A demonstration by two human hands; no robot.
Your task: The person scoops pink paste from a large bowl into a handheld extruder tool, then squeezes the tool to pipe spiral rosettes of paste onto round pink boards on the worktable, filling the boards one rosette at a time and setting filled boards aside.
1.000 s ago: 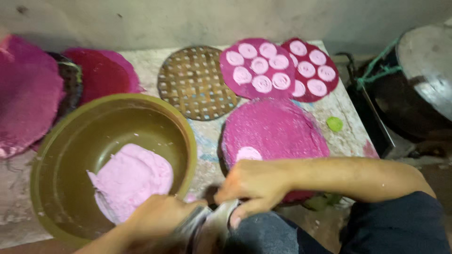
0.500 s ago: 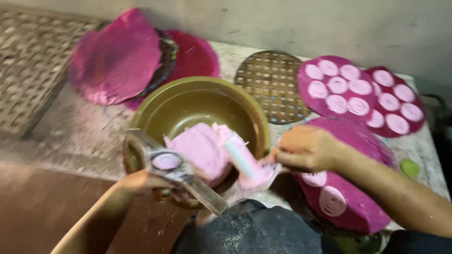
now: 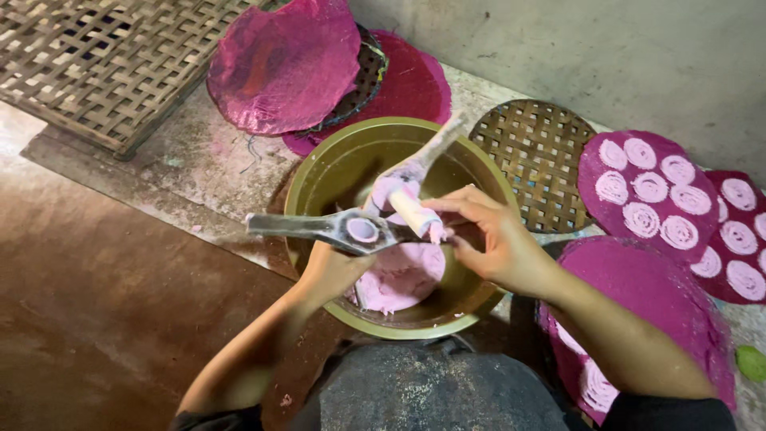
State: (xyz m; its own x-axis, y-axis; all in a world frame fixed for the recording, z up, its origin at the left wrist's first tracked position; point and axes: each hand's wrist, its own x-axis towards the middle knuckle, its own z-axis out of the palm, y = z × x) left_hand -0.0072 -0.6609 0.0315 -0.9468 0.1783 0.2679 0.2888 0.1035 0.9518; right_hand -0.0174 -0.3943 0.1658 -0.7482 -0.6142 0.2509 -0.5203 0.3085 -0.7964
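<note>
Left hand [image 3: 331, 267] gripping my metal dough press [image 3: 351, 230], right hand [image 3: 495, 239] pinching its pink-smeared plunger [image 3: 415, 211].
Sticky dough [image 3: 403, 275] could slip my grip, I reckon, dropping it into the near bowl [image 3: 319, 172].

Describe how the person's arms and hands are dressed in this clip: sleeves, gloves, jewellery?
Both arms are bare from wrist to above the elbow. The left hand and the right hand wear no gloves, and no rings, watch or bracelet show. Dark sleeve edges appear only at the bottom of the frame, near each upper arm.

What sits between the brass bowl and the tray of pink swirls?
In the head view, an empty round woven mat lies between the bowl and the swirl tray.
</note>
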